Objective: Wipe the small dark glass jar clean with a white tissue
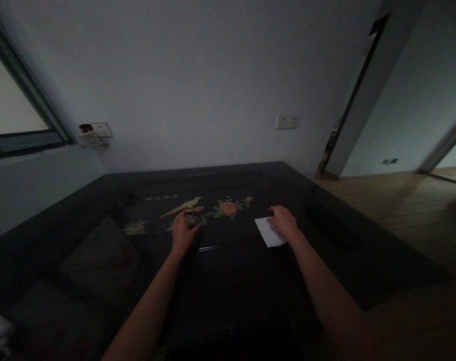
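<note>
The left hand [181, 233] had its fingers and thumb curved round a small, dark, round object [193, 218], holding it at the table [228, 276], in front of the printed bird [186, 205] and to the left of the printed flower [228, 207]. The right hand [285, 222] was well apart from it, over a white sheet [268, 232] near the right end of the print, with the thumb by the sheet's far edge and the palm covering its right part. The light was dim and the hands small in view, so I could not tell whether the right fingers had pinched the sheet or merely rested on it, nor what the round object was. The step in hand seemed to be handling two things at once: the round object looked secured, the sheet less surely so. From there, a move with the sheet called for a sure hold between right thumb and fingers, while bringing the two things together would have meant closing the gap between the hands without loosening the left grip.
</note>
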The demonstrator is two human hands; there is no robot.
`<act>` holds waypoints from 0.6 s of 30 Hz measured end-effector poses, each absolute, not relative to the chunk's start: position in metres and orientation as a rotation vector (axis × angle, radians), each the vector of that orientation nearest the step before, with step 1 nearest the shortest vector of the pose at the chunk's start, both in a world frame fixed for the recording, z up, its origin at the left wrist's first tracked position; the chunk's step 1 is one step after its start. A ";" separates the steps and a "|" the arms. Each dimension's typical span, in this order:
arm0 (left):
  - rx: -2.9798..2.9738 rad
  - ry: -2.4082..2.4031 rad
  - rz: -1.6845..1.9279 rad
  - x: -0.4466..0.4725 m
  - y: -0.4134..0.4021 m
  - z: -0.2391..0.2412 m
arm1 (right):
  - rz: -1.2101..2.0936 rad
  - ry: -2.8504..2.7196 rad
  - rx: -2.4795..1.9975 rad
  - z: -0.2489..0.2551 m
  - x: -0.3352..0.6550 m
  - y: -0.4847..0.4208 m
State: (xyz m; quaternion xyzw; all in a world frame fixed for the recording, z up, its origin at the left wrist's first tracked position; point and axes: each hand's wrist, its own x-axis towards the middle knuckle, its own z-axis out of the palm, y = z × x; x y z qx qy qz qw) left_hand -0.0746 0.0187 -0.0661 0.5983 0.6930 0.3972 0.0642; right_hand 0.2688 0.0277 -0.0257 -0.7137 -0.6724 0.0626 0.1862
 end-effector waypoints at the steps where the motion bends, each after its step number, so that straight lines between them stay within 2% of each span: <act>1: 1.782 2.116 1.207 -0.078 0.020 -0.066 | 0.170 -1.878 -2.066 -0.027 0.273 0.028; 9: 1.744 2.153 1.159 -0.093 0.025 -0.064 | 0.229 -1.897 -2.152 -0.036 0.286 0.035; 18: 1.859 2.059 1.189 -0.102 0.024 -0.064 | 0.481 -1.945 -2.054 -0.033 0.297 0.043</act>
